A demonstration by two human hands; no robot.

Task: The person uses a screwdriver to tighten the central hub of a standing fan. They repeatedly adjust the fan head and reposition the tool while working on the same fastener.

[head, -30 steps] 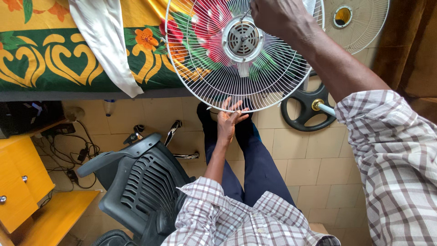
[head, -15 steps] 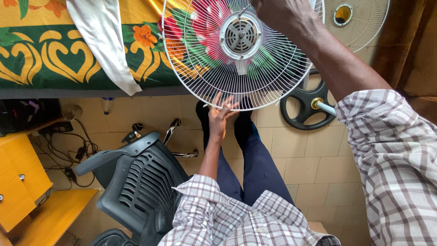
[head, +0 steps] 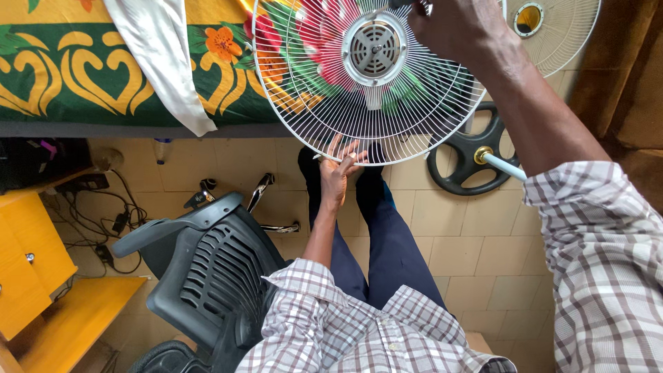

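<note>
The white fan grille (head: 373,76) is held up over the bed edge: left hand (head: 340,169) steadies its lower rim, fingers half open; right hand (head: 459,27) seems closed on the top. Seating it next needs alignment.

- Left hand (head: 336,174): forearm extended, fingers spread against lower rim of fan guard (head: 324,110).
- Right hand (head: 459,27): arm raised, closed over guard's top edge.
</note>
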